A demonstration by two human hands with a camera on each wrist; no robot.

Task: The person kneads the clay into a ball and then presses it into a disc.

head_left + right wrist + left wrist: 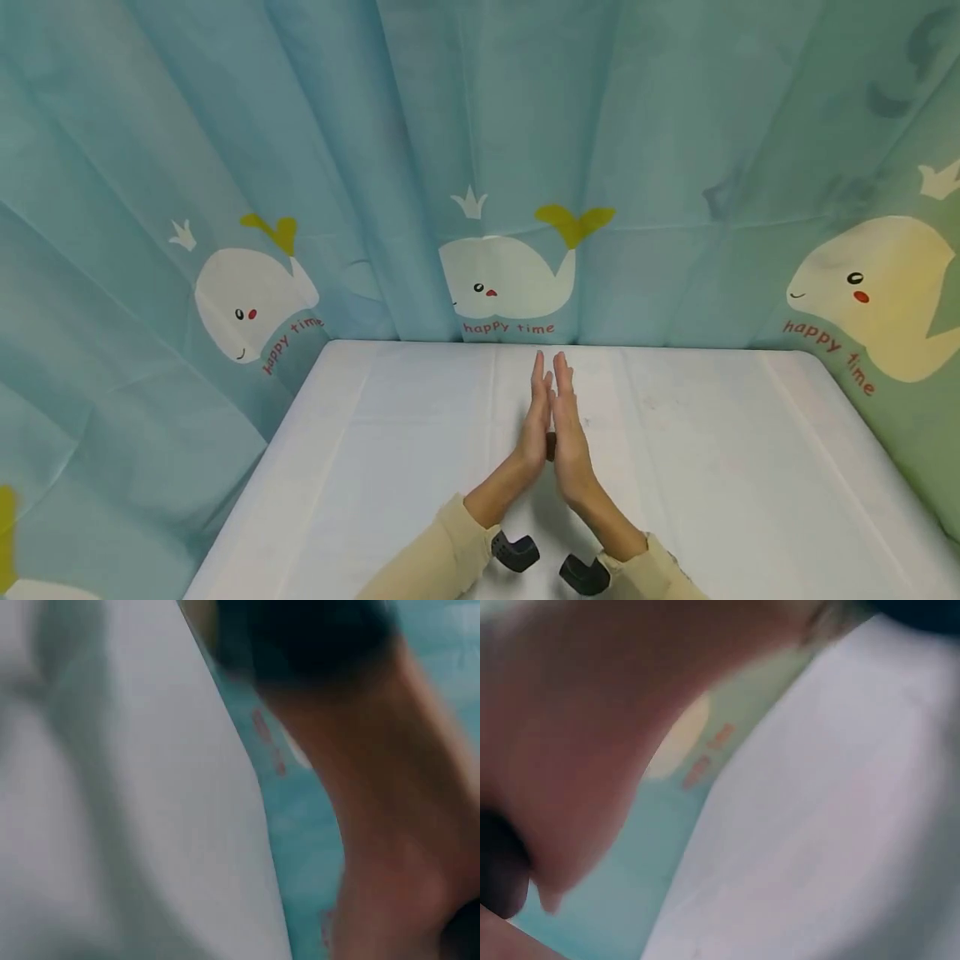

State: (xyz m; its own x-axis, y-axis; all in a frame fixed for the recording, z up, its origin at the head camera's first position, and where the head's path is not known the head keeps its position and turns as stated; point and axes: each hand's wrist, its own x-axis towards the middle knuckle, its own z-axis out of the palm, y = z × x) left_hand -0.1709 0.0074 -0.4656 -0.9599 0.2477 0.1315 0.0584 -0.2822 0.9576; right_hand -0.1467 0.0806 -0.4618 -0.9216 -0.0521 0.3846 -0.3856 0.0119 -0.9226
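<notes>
In the head view my left hand (pixel 534 429) and right hand (pixel 572 442) stand upright over the table, palms facing and fingers straight, pointing away from me. The fingers come close together near the tips. Between the heels of the palms shows a small dark thing (pixel 551 447); its kind is hidden. A dark rounded piece (pixel 501 870) appears beside blurred skin in the left wrist view. Blurred skin fills much of the right wrist view, with a dark piece (pixel 463 934) at its lower right corner.
Under the hands lies a white-covered table (pixel 697 467). A blue-green curtain (pixel 495 108) with printed whales hangs along its back and sides. Black wrist devices (pixel 515 552) stick out below both beige sleeves (pixel 442 554).
</notes>
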